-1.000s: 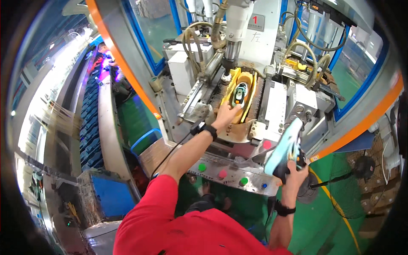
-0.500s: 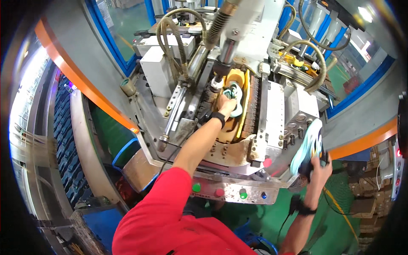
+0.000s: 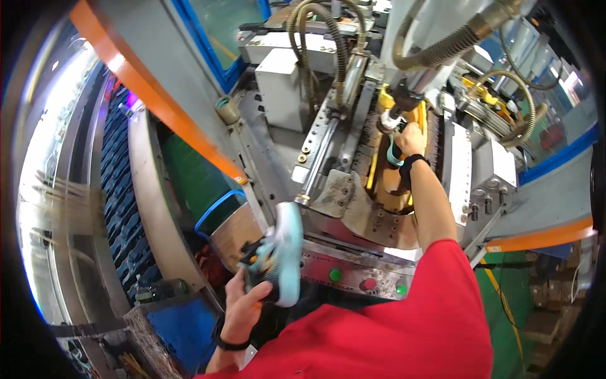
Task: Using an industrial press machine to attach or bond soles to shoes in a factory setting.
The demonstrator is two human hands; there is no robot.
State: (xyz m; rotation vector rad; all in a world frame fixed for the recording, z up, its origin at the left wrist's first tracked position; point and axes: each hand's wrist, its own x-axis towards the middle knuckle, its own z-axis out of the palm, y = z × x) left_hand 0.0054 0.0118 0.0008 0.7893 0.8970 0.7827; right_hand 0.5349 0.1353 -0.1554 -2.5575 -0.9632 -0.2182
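My left hand (image 3: 243,306) is closed round a light-blue sports shoe (image 3: 289,256) with a white sole and dark opening, tilted toe-up at the front left of the press machine. With the arm stretched forward, my right hand (image 3: 413,140) is down in the press's trough, between yellow side pads (image 3: 372,170). Its fingers are closed on a second light-blue shoe (image 3: 394,155), which the hand and the press head mostly hide. Right above that shoe stands the press head (image 3: 404,101), a dark ram with a white tip.
Coloured buttons (image 3: 369,283) line the machine's front panel. Ribbed hoses (image 3: 315,38) arch over it, and orange-edged guards (image 3: 158,88) flank it. To the left runs a conveyor with a dark wavy belt (image 3: 120,189); a blue-topped surface (image 3: 183,331) lies near me. Cartons are stacked at the far right.
My left hand has left the trough and now holds a shoe at the lower left. My right hand has gone from the right side into the trough. The view has shifted left.
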